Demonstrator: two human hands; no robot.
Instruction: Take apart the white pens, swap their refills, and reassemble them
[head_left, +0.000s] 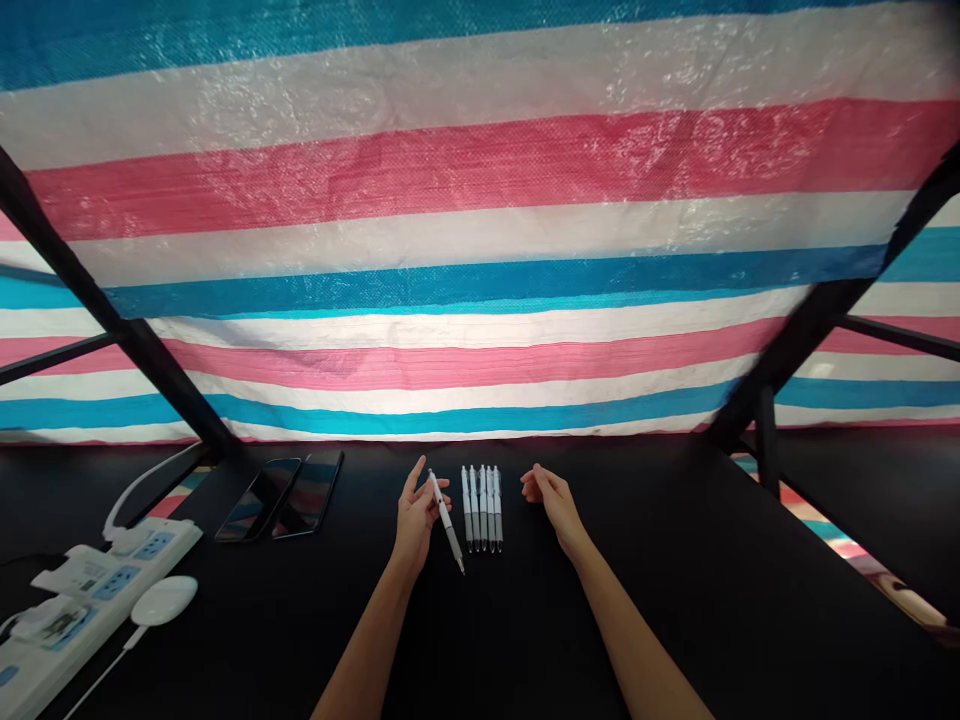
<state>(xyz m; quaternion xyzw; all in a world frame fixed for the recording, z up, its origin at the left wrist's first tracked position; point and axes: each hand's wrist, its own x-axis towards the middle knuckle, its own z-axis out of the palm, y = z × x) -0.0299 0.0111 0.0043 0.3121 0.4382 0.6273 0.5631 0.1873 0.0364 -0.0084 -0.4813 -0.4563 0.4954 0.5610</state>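
My left hand point(417, 522) holds a white click pen point(446, 521) between thumb and fingers, its index finger stretched out. The pen slants, with its silver tip low and to the right. Just right of it, several similar white pens point(481, 508) lie side by side in a row on the black table point(495, 640), tips toward me. On the far side of the row is my right hand point(553, 500), its fingers curled in and no object showing in them. It sits apart from the pens.
Two dark phones point(259, 500) lie at the left, side by side. A white power strip point(97, 590) with plugs and a round white charger point(165, 600) occupy the near left. Black frame bars point(176, 385) rise on both sides, before a striped tarp point(480, 230).
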